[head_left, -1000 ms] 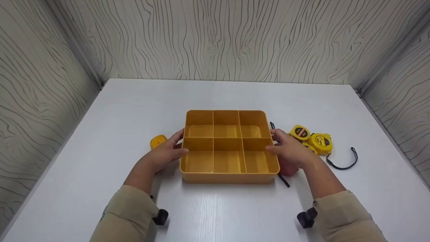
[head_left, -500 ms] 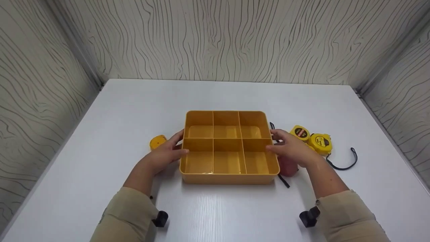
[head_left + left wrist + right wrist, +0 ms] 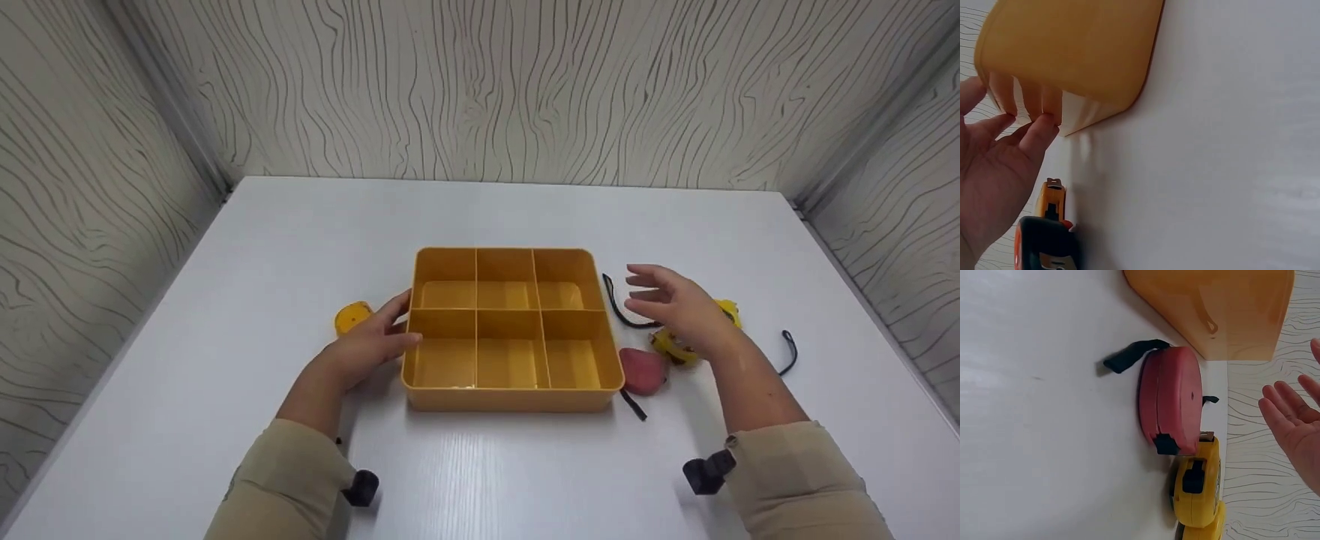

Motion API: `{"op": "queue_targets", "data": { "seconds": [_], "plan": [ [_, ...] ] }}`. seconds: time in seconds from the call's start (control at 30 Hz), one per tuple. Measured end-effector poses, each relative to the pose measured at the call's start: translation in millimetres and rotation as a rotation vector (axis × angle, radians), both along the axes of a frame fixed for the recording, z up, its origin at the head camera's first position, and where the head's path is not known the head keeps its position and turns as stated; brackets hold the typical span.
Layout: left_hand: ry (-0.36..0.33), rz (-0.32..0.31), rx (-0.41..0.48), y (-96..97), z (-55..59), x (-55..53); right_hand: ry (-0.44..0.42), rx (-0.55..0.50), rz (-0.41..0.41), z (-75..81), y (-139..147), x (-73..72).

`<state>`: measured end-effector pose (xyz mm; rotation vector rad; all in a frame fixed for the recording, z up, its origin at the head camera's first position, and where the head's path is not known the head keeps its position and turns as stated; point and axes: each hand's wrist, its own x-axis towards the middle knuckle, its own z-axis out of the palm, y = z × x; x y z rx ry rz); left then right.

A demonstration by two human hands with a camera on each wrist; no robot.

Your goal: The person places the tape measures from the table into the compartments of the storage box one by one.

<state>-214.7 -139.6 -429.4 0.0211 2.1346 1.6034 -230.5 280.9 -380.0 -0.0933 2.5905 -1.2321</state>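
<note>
A mustard-yellow divided organizer box (image 3: 510, 399) sits on the white table, its compartments bare. My left hand (image 3: 367, 345) holds its left side, the thumb at the rim and the fingertips on the outer wall (image 3: 1072, 56). Off the right side, my right hand (image 3: 679, 307) hovers in the air, fingers spread and holding nothing. Close below it are a red tape measure (image 3: 1176, 399), beside the box's right wall, and yellow tape measures (image 3: 1196, 489). The right hand partly hides the yellow ones in the head view.
An orange tape measure (image 3: 352, 316) lies beyond the left hand, with a dark-cased tape measure (image 3: 1047, 242) near it in the left wrist view. Black wrist straps (image 3: 619, 311) trail on the table (image 3: 480, 480). Wood-patterned panels (image 3: 480, 90) enclose the back and sides.
My right hand has let go of the box's right side and moved up and to the right, over the yellow tape measures. The left hand and the box have stayed put.
</note>
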Motion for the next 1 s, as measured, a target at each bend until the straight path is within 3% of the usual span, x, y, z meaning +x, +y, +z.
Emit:
{"op": "queue_targets", "data": {
  "seconds": [0.43,0.67,1.0],
  "plan": [
    [0.020,0.013,-0.012,0.2,1.1,0.8,0.107,0.037,-0.164,0.9,46.1,-1.5],
    [-0.001,0.038,0.004,0.6,0.8,0.0,0.092,0.040,-0.237,-6.5,70.7,1.5],
    [-0.003,0.028,0.015,0.6,-1.9,-1.2,0.076,0.028,-0.331,-18.9,102.6,7.4]
  ]
}}
